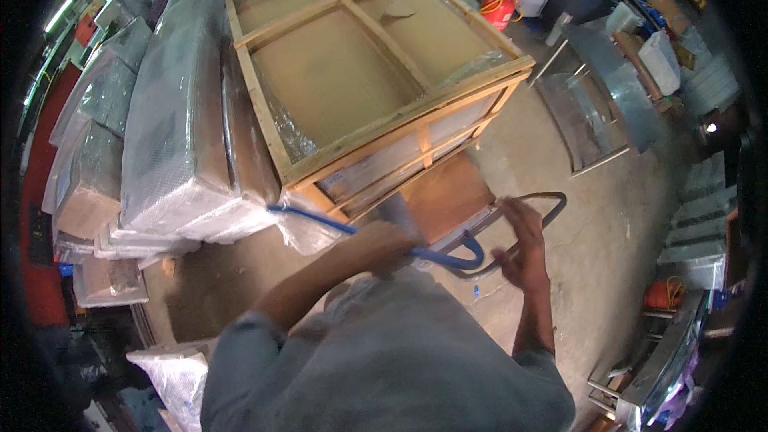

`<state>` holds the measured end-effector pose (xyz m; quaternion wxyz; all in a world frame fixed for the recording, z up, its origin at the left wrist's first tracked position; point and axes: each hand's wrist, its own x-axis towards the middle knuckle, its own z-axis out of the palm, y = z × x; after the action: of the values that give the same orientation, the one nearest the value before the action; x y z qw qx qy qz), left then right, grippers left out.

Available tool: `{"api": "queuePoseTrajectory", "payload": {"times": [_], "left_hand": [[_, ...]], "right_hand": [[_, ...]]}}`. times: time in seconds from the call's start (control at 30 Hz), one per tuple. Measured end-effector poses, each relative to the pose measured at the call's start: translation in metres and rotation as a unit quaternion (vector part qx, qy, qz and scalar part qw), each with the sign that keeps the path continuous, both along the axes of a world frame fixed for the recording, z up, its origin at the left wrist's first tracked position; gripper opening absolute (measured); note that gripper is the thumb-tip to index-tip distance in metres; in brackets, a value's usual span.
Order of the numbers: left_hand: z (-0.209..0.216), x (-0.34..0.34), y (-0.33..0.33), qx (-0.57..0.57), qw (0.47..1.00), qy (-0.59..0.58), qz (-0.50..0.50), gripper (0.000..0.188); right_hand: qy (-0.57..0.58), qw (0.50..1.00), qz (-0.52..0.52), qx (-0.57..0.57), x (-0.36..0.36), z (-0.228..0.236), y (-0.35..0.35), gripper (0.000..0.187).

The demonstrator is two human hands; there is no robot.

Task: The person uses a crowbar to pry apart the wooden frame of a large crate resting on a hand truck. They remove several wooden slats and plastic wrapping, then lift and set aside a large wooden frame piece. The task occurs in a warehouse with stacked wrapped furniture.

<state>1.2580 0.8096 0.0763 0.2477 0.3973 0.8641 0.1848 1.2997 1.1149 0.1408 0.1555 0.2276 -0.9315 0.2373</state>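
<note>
The wooden crate [350, 146] stands on the far side of the person's hands, its slatted frame whole and cardboard showing between the slats. At its near side lies a brown board [448, 196], apparently the deck of a cart, with a blue bar [448, 258] and a grey bar [562, 206] nearer the person.

The left hand [386, 245] lies across the blue bar, off the crate's near side; its grip seems closed around the bar, though blur and the back of the hand hide the fingers. The right hand [524, 250] is off the crate's near right corner, beside the grey bar. Its grip is spread, thumb apart from the fingers; whether it touches the grey bar cannot be told.

The handling looks under way rather than finished. What appears done: the crate's frame is complete, the board is close against its near side, and one hand has the bar. What seems left is settling the cart and crate together: neither hand is on the crate, and whether its weight rests on the board or the floor [596, 252] cannot be told. Wrapped packages [172, 128] stand to the crate's left, a metal stand [612, 88] to its right.
</note>
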Motion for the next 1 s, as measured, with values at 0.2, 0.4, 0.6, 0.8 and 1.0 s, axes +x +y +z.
{"api": "queuePoseTrajectory", "payload": {"times": [0.2,0.4,0.6,0.8,1.0], "left_hand": [[-0.019,-0.037,0.053,-0.011,0.987,-0.056,-0.148,0.020],[-0.051,-0.039,0.049,-0.024,0.959,-0.067,-0.274,0.028],[-0.085,-0.038,0.023,-0.051,0.933,-0.078,-0.347,0.032],[-0.111,-0.023,0.007,-0.058,0.918,-0.081,-0.384,0.033],[-0.117,-0.016,-0.003,-0.078,0.920,-0.066,-0.379,0.033]], "right_hand": [[-0.289,0.951,-0.005,0.112,0.046,-0.033,-0.053,0.048],[-0.470,0.854,-0.199,-0.101,0.101,-0.097,-0.078,0.031],[-0.455,0.839,-0.242,-0.174,0.128,-0.143,-0.126,0.028],[-0.491,0.793,-0.297,-0.205,0.152,-0.166,-0.161,0.029],[-0.464,0.803,-0.302,-0.222,0.161,-0.188,-0.180,0.029]]}}
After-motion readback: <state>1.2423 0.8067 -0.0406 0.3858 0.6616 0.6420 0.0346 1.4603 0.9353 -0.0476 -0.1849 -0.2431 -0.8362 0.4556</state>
